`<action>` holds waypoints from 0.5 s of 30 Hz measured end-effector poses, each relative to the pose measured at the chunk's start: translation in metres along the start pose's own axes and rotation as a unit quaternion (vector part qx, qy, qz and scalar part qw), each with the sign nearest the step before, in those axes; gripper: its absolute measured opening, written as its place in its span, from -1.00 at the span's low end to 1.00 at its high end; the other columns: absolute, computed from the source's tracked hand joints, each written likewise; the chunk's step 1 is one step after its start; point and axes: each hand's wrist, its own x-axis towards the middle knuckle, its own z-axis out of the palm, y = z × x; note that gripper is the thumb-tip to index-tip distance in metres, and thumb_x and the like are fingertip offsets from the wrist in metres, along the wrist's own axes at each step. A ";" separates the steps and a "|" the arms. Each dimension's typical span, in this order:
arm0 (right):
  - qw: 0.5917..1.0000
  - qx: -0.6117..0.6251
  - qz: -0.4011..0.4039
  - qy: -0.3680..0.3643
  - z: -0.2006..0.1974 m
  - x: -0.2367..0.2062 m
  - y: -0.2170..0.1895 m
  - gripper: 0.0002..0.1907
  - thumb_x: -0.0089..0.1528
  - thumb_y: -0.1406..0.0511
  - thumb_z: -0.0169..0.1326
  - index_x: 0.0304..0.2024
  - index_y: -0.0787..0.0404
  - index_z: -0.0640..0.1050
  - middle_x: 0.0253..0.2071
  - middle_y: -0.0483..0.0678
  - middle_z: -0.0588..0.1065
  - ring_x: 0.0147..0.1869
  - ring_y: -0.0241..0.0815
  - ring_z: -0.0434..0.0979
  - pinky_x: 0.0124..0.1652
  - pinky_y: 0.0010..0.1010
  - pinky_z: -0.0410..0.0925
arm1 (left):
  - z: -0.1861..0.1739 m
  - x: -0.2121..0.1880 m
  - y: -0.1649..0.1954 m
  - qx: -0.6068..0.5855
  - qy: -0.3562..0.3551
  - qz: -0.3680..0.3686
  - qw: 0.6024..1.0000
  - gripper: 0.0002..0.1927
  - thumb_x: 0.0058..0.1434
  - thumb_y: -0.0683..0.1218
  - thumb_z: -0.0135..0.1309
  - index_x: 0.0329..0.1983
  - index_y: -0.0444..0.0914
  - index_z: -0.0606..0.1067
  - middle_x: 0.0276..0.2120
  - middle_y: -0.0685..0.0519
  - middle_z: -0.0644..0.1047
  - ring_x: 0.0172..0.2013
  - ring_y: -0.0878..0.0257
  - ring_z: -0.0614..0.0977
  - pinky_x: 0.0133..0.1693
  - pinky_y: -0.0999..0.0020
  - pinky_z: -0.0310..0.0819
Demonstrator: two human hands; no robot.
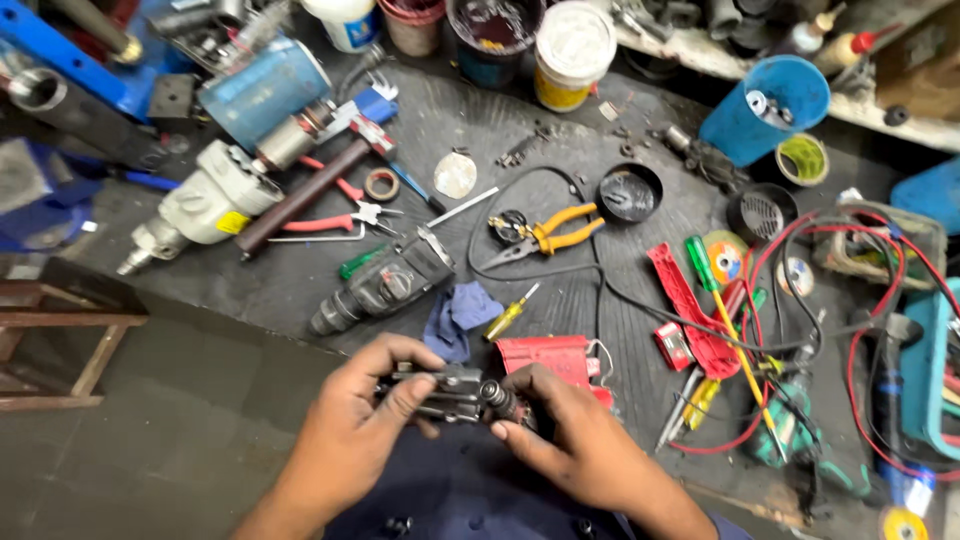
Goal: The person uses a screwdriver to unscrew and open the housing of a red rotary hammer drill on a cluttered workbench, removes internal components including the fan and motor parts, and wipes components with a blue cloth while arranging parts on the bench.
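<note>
Both hands hold a small dark metal motor assembly (455, 392) just in front of the red plastic housing shell (548, 358) on the grimy counter (560, 140). The left hand (362, 412) clasps its body, while the right hand (560, 428) pinches the round end. Steadying the body firmly seems wise, with the blue rag (455, 315) just behind the shell.

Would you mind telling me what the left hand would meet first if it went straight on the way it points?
Likely the red plastic housing, just beyond the small metal assembly that the left hand grips; depth is unclear.
</note>
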 end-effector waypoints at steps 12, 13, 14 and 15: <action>0.994 -0.081 -0.076 -0.017 0.008 0.018 -0.015 -0.34 0.21 0.13 0.17 0.25 0.32 0.32 -0.05 0.20 0.55 0.02 0.21 0.59 -0.03 -0.11 0.41 | 0.011 0.008 0.053 0.316 0.020 0.151 0.936 -0.88 0.19 -0.16 0.21 -0.23 -0.29 0.60 -0.26 -0.01 0.60 -0.24 0.13 0.69 -0.20 0.31 0.55; 0.994 -0.083 -0.073 -0.018 0.009 0.020 -0.016 -0.30 0.20 0.09 0.20 0.24 0.34 0.31 -0.06 0.22 0.54 0.01 0.22 0.59 -0.05 -0.10 0.41 | 0.012 0.008 0.053 0.313 0.019 0.143 0.939 -0.88 0.19 -0.16 0.21 -0.23 -0.29 0.60 -0.26 0.00 0.60 -0.23 0.13 0.70 -0.19 0.31 0.56; 0.994 -0.086 -0.073 -0.016 0.010 0.022 -0.017 -0.25 0.18 0.05 0.23 0.23 0.36 0.30 -0.08 0.23 0.54 -0.01 0.23 0.58 -0.07 -0.10 0.41 | 0.013 0.008 0.053 0.315 0.026 0.146 0.938 -0.87 0.19 -0.16 0.21 -0.22 -0.29 0.60 -0.25 -0.01 0.60 -0.22 0.12 0.69 -0.18 0.30 0.56; 0.993 -0.090 -0.074 -0.013 0.010 0.024 -0.018 -0.20 0.17 0.01 0.26 0.22 0.38 0.29 -0.10 0.25 0.54 -0.03 0.24 0.58 -0.08 -0.09 0.41 | 0.014 0.008 0.053 0.316 0.034 0.151 0.936 -0.87 0.19 -0.17 0.21 -0.21 -0.29 0.60 -0.24 -0.01 0.60 -0.22 0.12 0.69 -0.17 0.29 0.56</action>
